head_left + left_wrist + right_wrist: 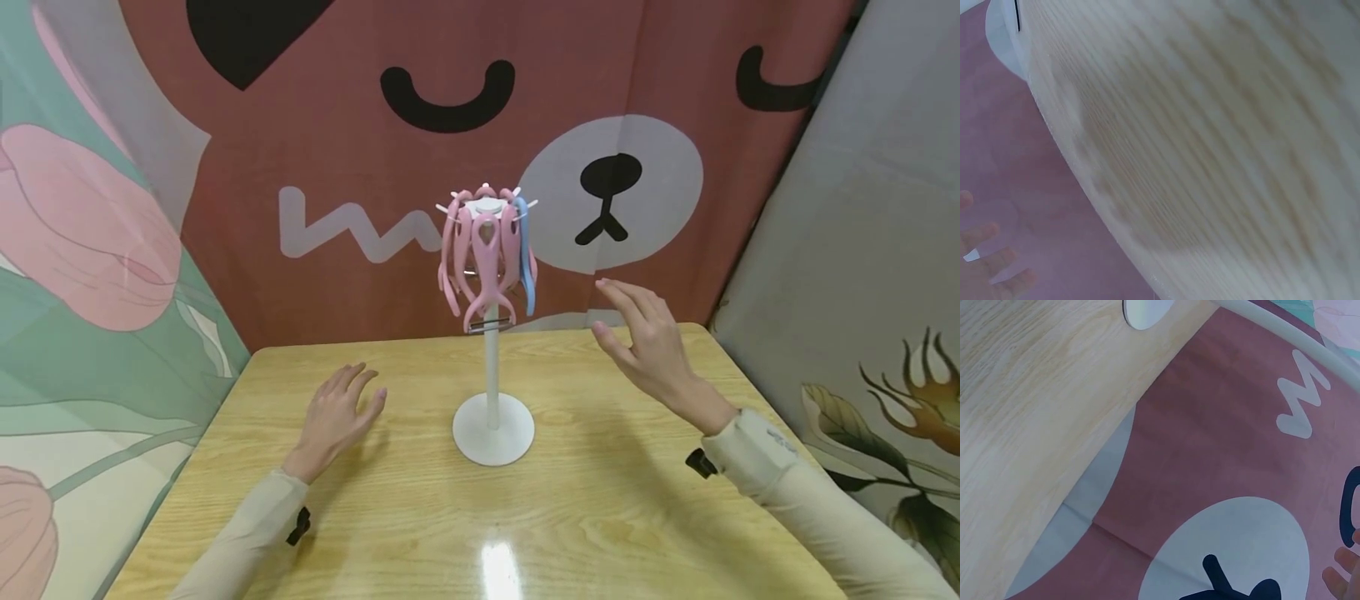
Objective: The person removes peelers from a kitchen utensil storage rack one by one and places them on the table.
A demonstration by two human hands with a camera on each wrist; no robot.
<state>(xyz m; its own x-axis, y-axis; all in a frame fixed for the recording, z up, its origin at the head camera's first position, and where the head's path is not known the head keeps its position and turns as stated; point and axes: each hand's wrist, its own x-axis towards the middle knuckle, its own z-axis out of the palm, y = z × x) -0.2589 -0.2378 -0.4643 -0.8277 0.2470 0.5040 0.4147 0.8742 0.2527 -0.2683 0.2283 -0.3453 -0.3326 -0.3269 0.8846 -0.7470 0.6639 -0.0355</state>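
Observation:
A white stand with a round base [472, 437] and a thin upright pole [492, 367] stands on the table. From the hooks around its top hang several pink Y-shaped peelers [487, 258]; a metal blade shows on the front one. One blue piece [525, 258], seen edge-on, hangs on the right side. My left hand [333, 421] is left of the base, above the table, fingers loosely extended and holding nothing. To the right of the peelers, apart from them, my right hand [652, 346] is raised with extended fingers and nothing in it. Only fingertips [1335, 583] show in the right wrist view.
The wooden table [585, 517] has its far edge against a reddish cloth [337, 142] printed with a bear face. Printed cloths [82, 333] also hang at the left and right sides. The stand's pole [1300, 337] crosses the right wrist view's upper right.

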